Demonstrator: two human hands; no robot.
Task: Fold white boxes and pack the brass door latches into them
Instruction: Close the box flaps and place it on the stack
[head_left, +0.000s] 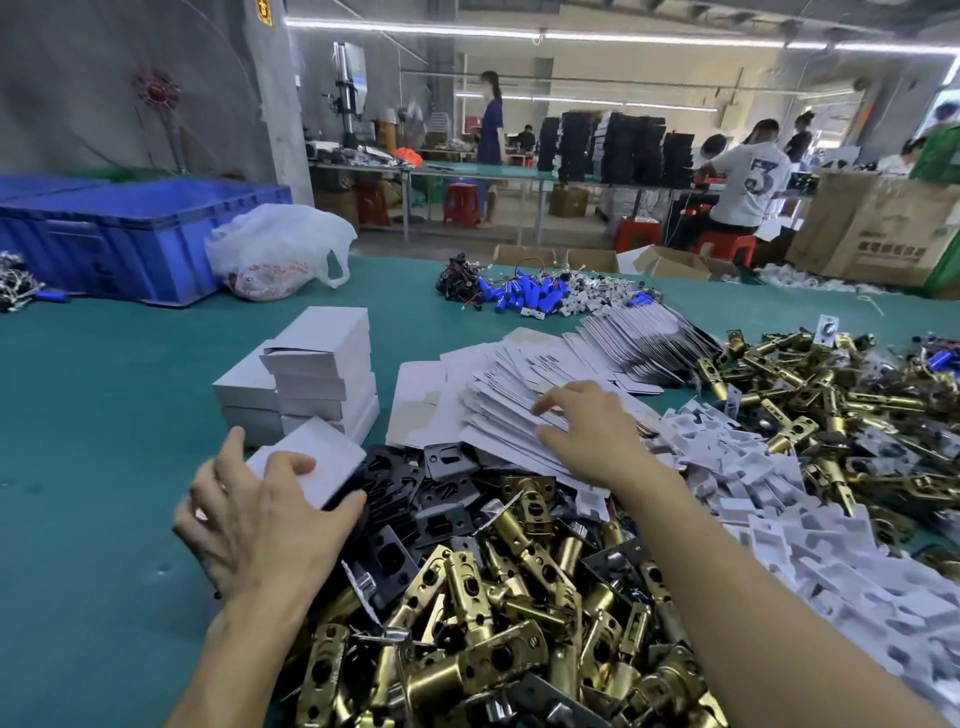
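- One folded white box (317, 452), left hand (260, 525) grip holding it, just beside finished stack (322, 364); best set down squarely.
- Right hand (587, 431) on fanned flat blanks (509, 364); pinch unclear; advisable to peel off one only.
- Brass latches (519, 571) heaped on surface (104, 415), nearest.

Factory floor — piled latches (493, 597), worktables (467, 174)
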